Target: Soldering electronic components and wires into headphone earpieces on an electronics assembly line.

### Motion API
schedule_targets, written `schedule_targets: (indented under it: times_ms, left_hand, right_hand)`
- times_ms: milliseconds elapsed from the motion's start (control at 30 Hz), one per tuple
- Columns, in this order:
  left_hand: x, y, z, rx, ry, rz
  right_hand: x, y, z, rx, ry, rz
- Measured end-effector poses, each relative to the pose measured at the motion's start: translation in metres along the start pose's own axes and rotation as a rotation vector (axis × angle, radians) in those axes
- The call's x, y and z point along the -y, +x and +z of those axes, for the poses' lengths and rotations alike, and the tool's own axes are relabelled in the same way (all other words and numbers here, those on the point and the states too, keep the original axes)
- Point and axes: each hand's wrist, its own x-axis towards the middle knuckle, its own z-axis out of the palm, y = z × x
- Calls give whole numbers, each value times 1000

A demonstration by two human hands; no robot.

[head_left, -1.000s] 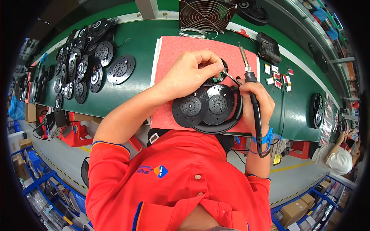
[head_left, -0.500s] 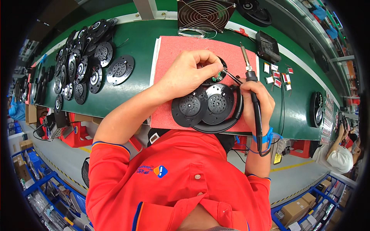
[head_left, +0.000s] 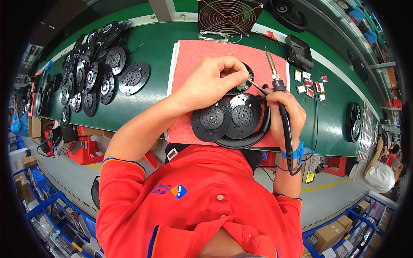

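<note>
gripping a soldering iron [head_left: 280, 88] and a slim metal-tipped tool [head_left: 258, 87] in the closed right hand [head_left: 295, 112]; pinching left hand [head_left: 217, 79] fingertips together, on what cannot tell, at a green circuit board [head_left: 245, 86] in a black round housing [head_left: 235, 91] on the pink mat [head_left: 189, 60]

We count one soldering iron [head_left: 279, 85], two perforated black discs [head_left: 244, 116] on one pink mat [head_left: 191, 56], one far fan [head_left: 230, 18], one black tray [head_left: 300, 53].
</note>
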Motion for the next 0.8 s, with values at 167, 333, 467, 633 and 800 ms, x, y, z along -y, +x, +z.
schedule_targets:
  times_ms: [167,333,467,633,800]
  left_hand:
    - [-2,0,-1,-124,250,75]
    - [8,13,-7,-125,678,413]
    - [15,20,-7,-169,702,439]
    - [17,22,-6,-165,681,395]
    - [17,19,-5,-196,722,416]
  right_hand:
    - [-14,-5,-18,-8,-186,-29]
    - [-27,-10,-36,26,-367,96]
    - [-22,-5,-31,11,-312,64]
    - [-6,9,-20,-8,-49,-3]
    - [6,21,-12,-75,119,-119]
